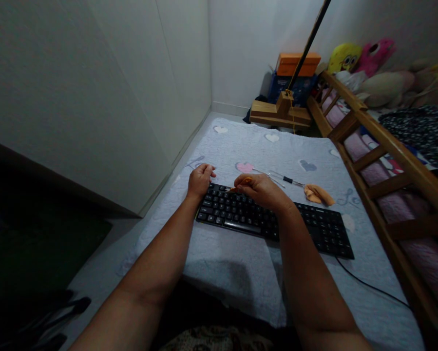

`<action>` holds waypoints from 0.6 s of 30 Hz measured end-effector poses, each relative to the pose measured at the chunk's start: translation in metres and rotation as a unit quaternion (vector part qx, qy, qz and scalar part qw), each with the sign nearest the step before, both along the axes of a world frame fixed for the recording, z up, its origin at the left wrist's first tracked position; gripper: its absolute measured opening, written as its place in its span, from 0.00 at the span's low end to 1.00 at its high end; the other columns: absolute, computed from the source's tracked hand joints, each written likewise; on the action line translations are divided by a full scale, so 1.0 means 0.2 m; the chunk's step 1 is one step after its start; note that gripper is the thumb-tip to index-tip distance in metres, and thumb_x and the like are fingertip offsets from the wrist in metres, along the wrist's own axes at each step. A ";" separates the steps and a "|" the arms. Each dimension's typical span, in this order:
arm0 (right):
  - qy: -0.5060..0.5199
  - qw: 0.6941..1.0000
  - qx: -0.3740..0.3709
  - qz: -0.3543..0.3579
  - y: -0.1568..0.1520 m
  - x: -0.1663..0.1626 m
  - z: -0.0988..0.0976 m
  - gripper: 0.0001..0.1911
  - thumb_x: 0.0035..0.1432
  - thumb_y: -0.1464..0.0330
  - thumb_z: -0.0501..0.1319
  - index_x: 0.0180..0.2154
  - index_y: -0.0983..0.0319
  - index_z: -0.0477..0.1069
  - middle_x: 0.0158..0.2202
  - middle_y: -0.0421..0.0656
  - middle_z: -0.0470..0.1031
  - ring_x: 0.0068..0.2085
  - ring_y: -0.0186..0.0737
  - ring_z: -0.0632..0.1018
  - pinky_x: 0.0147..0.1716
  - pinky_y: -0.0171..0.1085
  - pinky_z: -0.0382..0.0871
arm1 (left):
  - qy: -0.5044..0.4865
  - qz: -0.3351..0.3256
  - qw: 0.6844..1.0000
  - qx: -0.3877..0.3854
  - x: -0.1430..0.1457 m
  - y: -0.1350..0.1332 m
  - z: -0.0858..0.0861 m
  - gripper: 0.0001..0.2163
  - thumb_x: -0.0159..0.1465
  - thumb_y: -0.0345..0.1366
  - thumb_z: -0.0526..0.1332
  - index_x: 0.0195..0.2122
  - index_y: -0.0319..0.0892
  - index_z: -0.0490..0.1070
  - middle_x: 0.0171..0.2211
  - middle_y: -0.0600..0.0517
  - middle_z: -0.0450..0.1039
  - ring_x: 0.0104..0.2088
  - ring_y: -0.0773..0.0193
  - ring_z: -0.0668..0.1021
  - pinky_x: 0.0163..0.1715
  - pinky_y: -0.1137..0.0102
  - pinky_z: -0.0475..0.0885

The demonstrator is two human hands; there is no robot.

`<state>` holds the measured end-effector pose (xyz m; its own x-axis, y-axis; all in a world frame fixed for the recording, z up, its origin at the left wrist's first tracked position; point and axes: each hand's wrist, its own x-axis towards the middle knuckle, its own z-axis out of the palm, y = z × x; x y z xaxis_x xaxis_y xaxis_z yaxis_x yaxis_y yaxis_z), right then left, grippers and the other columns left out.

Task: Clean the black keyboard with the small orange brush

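Observation:
A black keyboard (pixel 273 219) lies on a pale blue blanket (pixel 240 253) with heart patterns. My left hand (pixel 200 178) rests at the keyboard's far left corner, fingers curled against its edge. My right hand (pixel 263 190) hovers over the keyboard's upper middle rows, fingers pinched round a small orange tool (pixel 243 183) whose tip points left at the keys. The keyboard's cable (pixel 372 286) trails off to the right.
Beyond the keyboard lie thin metal tools (pixel 282 178) and an orange cloth (pixel 318 194). A wooden bed rail (pixel 383 141) runs along the right, with plush toys (pixel 361 56) behind. A wooden stand (pixel 280 111) and boxes (pixel 295 66) sit at the far wall. White wall on the left.

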<state>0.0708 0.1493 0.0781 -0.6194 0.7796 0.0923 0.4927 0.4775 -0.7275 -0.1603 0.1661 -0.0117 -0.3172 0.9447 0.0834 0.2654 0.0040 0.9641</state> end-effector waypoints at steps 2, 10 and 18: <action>-0.008 1.000 -0.004 -0.002 0.00 0.03 0.02 0.10 0.66 0.73 0.60 0.37 0.59 0.81 0.36 0.41 0.85 0.37 0.38 0.82 0.42 0.36 0.71 | -0.002 0.000 1.000 0.000 0.00 0.00 0.00 0.13 0.68 0.45 0.57 0.36 0.44 0.76 0.29 0.51 0.79 0.25 0.64 0.74 0.30 0.69 0.69; -0.061 0.998 0.011 -0.017 0.00 0.09 0.06 0.10 0.64 0.74 0.62 0.34 0.58 0.80 0.33 0.41 0.84 0.35 0.38 0.80 0.39 0.37 0.69 | -0.004 -0.002 1.000 0.004 0.00 0.00 -0.01 0.14 0.68 0.46 0.57 0.36 0.44 0.76 0.29 0.51 0.79 0.25 0.64 0.73 0.30 0.69 0.69; -0.015 0.998 0.005 -0.064 0.00 0.13 0.05 0.09 0.65 0.72 0.59 0.35 0.59 0.78 0.32 0.41 0.83 0.34 0.39 0.81 0.36 0.37 0.69 | -0.013 -0.003 1.000 -0.004 0.00 0.01 -0.01 0.14 0.67 0.47 0.57 0.36 0.44 0.76 0.30 0.51 0.79 0.25 0.64 0.73 0.30 0.69 0.69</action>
